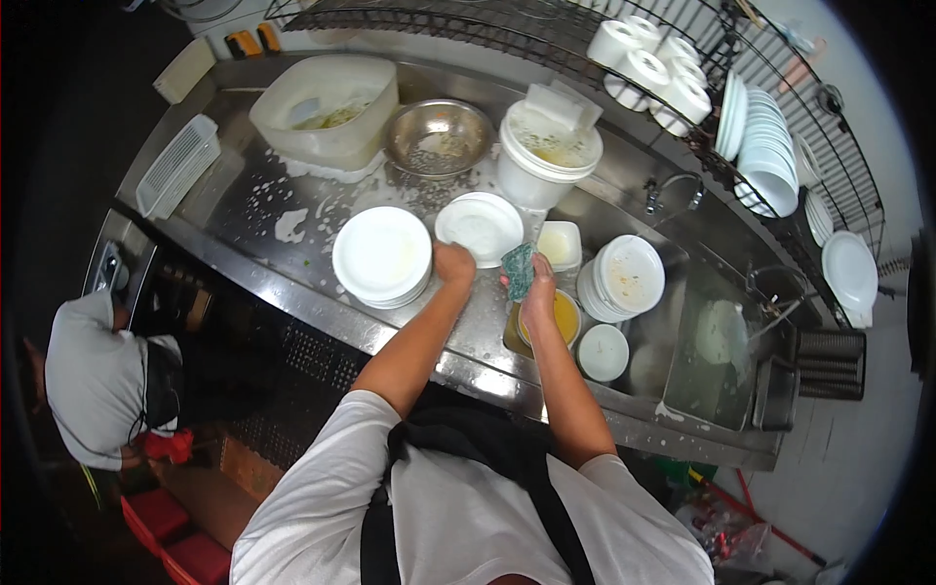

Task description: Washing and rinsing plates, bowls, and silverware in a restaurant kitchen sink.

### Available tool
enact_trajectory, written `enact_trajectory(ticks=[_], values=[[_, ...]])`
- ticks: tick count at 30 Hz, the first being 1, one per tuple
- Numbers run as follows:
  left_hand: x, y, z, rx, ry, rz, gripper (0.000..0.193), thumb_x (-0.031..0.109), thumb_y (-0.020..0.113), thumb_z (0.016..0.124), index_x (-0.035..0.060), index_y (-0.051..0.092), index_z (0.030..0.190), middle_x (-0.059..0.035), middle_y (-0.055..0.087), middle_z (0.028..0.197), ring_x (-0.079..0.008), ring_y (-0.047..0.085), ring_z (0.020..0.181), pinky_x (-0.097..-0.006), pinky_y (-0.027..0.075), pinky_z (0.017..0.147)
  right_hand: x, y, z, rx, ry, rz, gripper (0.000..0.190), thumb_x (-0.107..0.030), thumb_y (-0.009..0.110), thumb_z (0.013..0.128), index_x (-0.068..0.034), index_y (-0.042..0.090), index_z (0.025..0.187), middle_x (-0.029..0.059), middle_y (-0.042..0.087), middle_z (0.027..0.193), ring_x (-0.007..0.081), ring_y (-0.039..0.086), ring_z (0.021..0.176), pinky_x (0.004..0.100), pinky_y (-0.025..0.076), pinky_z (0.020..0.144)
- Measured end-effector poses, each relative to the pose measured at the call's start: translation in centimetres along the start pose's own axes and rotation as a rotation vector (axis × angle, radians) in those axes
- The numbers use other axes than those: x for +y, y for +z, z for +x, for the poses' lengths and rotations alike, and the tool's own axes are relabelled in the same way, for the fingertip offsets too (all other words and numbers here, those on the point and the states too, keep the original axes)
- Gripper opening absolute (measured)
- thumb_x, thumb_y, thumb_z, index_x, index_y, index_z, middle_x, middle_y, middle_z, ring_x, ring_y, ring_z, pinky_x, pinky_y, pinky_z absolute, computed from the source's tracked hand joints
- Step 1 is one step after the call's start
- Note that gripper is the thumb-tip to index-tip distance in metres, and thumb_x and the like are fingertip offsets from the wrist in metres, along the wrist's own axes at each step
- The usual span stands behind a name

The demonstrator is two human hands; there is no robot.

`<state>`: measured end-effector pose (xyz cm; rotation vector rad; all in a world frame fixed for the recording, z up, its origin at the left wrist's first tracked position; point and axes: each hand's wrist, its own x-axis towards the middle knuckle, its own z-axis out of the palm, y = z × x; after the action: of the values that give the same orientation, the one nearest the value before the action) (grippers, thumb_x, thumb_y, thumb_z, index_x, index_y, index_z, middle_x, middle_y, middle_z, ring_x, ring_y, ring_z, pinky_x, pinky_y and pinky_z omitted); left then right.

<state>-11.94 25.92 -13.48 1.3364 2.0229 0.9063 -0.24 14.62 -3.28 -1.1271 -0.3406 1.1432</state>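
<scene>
My left hand (pixel 454 263) grips the near left rim of a white plate (pixel 479 228), which has suds on its face. In my right hand (pixel 540 281) is a green scouring pad (pixel 518 270), held just off the plate's right edge. A stack of white plates (pixel 382 252) stands to the left of my left hand. Under and beyond my right wrist sits a round bowl of yellow liquid (pixel 567 319), partly hidden by the forearm. Close behind the pad is a square white dish (pixel 559 245) with pale liquid in it.
Right of me, stacked dishes (pixel 629 272) with food scraps and a small white bowl (pixel 603 352) stand by a water-filled sink (pixel 709 365). A white bucket (pixel 545 161), a steel bowl (pixel 439 139) and a plastic tub (pixel 325 110) line the back. A wire rack (pixel 468 25) overhangs the counter. Another person (pixel 102 373) bends at far left.
</scene>
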Motion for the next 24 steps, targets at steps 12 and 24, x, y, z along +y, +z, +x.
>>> enact_trajectory(ticks=[12, 24], values=[[-1.0, -26.6, 1.9, 0.261, 0.399, 0.404, 0.036, 0.008, 0.068, 0.080, 0.0000, 0.064, 0.116, -0.0206, 0.062, 0.116, -0.0366, 0.060, 0.105, -0.0421, 0.048, 0.093, 4.2, 15.1, -0.1, -0.354, -0.850, -1.328, 0.050, -0.022, 0.063, 0.088, -0.012, 0.054, 0.136, 0.0271, 0.049, 0.139, 0.0425, 0.053, 0.121, 0.0440, 0.046, 0.101], [0.0, -22.6, 8.3, -0.026, 0.081, -0.574, 0.045, 0.031, 0.058, 0.097, -0.0088, 0.055, 0.119, -0.0245, 0.064, 0.112, -0.0326, 0.065, 0.100, -0.0419, 0.053, 0.083, 6.7, 20.4, 3.2, -0.251, -0.991, -1.137, 0.039, -0.022, 0.059, 0.090, -0.008, 0.060, 0.126, 0.0239, 0.053, 0.133, 0.0416, 0.048, 0.129, 0.0464, 0.042, 0.105]])
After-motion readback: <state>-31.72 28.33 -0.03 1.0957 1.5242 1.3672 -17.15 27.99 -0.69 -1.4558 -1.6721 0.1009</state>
